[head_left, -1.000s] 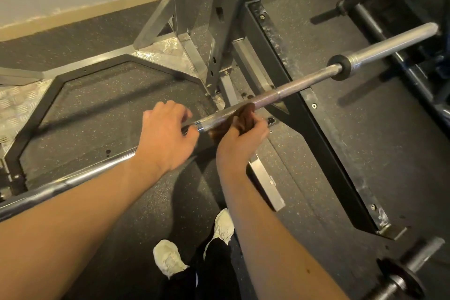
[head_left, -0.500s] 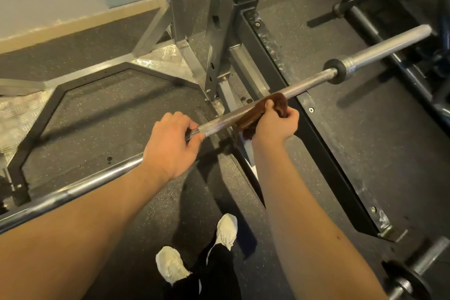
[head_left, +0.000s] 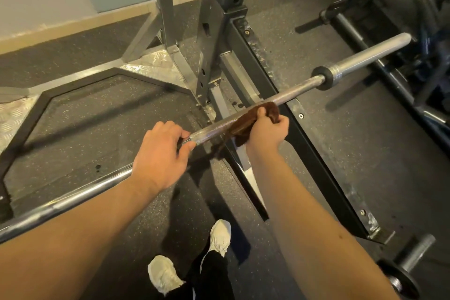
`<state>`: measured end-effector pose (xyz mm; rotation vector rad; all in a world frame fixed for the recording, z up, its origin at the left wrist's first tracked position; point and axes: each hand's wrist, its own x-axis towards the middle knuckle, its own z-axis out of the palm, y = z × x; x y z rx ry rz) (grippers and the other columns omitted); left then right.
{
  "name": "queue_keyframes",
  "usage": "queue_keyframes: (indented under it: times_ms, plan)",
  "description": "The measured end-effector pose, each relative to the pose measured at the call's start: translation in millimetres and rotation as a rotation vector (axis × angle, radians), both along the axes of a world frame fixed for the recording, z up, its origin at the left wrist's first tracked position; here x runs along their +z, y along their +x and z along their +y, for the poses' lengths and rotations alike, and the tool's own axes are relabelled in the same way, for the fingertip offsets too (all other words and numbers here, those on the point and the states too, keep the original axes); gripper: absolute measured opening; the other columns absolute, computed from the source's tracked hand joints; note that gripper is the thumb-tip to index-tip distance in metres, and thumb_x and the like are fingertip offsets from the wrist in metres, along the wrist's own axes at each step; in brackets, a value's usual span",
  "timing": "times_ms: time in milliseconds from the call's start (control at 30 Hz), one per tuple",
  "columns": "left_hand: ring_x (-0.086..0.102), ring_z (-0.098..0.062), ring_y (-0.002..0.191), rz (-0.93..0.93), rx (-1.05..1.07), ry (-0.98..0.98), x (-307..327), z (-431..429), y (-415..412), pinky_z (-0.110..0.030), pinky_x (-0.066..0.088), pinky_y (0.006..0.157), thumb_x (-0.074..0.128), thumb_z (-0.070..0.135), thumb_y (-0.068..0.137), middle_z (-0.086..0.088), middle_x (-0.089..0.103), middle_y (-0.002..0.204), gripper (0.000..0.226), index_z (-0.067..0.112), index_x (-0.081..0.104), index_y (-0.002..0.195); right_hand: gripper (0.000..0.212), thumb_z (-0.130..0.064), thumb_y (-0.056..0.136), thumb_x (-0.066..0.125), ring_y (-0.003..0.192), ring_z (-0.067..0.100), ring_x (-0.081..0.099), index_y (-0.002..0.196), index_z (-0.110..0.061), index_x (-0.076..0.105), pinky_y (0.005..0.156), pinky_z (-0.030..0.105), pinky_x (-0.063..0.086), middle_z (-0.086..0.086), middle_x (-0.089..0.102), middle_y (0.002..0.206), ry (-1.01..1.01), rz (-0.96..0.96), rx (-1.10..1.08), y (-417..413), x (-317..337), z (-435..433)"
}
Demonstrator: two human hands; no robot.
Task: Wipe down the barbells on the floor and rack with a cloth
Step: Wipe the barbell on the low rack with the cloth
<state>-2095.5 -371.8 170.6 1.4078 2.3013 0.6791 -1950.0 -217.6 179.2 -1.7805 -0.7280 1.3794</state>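
A steel barbell (head_left: 299,89) runs at waist height from the lower left to the upper right, its bare sleeve ending near the right edge. My left hand (head_left: 159,158) grips the shaft near its middle. A brown cloth (head_left: 246,123) is wrapped round the knurled part of the shaft, and my right hand (head_left: 266,130) grips the bar through it, a short way right of my left hand. The shaft under both hands is hidden.
The rack upright (head_left: 219,31) and its black base beam (head_left: 316,153) stand just behind and below the bar. Another barbell (head_left: 365,39) lies on the floor at the upper right, and a dumbbell end (head_left: 409,265) at the lower right. My white shoes (head_left: 192,260) are on the rubber floor.
My right hand has slid the cloth along the shaft to the right, away from my left hand. My left hand has kept its grip on the bar.
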Motion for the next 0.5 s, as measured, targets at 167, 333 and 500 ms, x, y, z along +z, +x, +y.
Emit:
queue_keyframes:
  times_ms: [167,333,500]
  plan:
    - [0.044,-0.013,0.09,-0.011,-0.005,0.006,1,-1,-1,-0.036,0.044,0.087,0.063,0.035,0.098,0.01,0.051,0.093,0.01,0.026,0.065,0.101,0.019,-0.025,0.097,0.069,0.103,0.018,0.067,0.094,-0.029,0.051,0.098,0.044,0.057,0.001,0.064,0.11,0.033,-0.058,-0.058,1,4,12]
    - [0.047,-0.015,0.094,-0.015,-0.011,-0.004,1,1,0,-0.039,0.045,0.09,0.063,0.035,0.098,0.009,0.052,0.095,0.006,0.03,0.06,0.097,0.018,-0.021,0.097,0.068,0.095,0.011,0.067,0.094,-0.026,0.051,0.086,0.028,0.059,-0.002,0.065,0.101,0.028,-0.032,0.089,-22,-2,-53]
    - [0.047,-0.014,0.093,-0.028,-0.011,-0.01,0,0,-3,-0.041,0.047,0.092,0.063,0.037,0.098,0.011,0.053,0.095,0.006,0.031,0.063,0.1,0.016,-0.02,0.097,0.069,0.089,0.01,0.07,0.099,-0.021,0.054,0.073,0.021,0.059,-0.001,0.067,0.099,-0.025,-0.027,0.193,-16,-6,-60]
